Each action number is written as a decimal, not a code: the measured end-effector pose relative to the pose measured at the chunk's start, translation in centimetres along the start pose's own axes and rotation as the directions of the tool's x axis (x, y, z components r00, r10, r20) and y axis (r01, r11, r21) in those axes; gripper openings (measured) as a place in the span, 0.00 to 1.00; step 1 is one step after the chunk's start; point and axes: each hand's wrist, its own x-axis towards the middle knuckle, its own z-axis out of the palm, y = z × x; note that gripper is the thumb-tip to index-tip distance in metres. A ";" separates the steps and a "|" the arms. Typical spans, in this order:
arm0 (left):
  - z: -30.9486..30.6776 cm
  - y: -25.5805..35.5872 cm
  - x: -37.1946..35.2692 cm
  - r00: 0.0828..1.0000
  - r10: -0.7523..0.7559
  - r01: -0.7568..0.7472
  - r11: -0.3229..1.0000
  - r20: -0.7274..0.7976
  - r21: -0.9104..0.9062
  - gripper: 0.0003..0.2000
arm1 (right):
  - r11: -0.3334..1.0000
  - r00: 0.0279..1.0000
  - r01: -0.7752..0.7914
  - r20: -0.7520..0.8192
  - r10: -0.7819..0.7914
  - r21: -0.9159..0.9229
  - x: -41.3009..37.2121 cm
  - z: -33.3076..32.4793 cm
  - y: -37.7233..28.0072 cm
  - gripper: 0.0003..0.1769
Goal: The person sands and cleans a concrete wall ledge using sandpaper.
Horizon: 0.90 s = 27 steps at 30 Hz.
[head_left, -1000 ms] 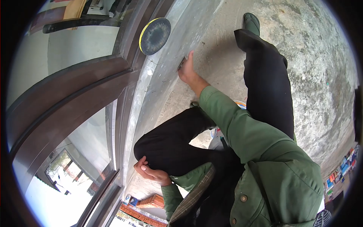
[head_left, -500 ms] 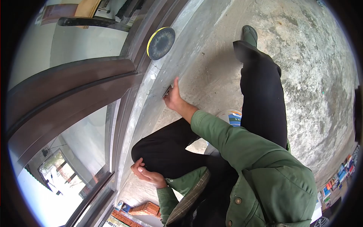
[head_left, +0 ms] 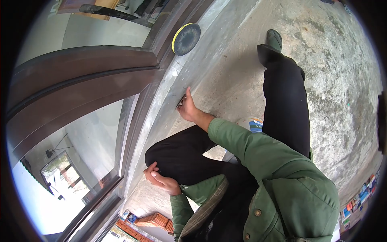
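My right hand reaches to the low grey wall strip beneath the door frame. Its fingers close on a thin, dark, flat piece held against that surface, the thumb pointing up. Most of the piece is hidden by the hand, so its kind cannot be made out. My left hand rests by my bent left knee, fingers loosely curled and apart, with nothing seen in it. Farther along, a round dark pad with a yellow rim sits on the ledge, apart from both hands.
A brown-framed glass door stands to the left. Behind my right forearm is a partly hidden white bucket with a blue label. Orange bricks or tiles lie at the bottom. Rough concrete floor spreads to the right, with colourful clutter beyond.
The whole view has shifted slightly. My right hand, with the dark flat piece, has slid along the wall strip away from the round pad. My left hand stays by the knee.
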 end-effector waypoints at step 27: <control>0.2 0.2 0.4 1.000 0.002 -0.002 1.000 0.027 0.010 0.20 | 0.912 0.922 0.386 0.032 -0.385 -0.139 3.0 -1.7 -10.8 0.60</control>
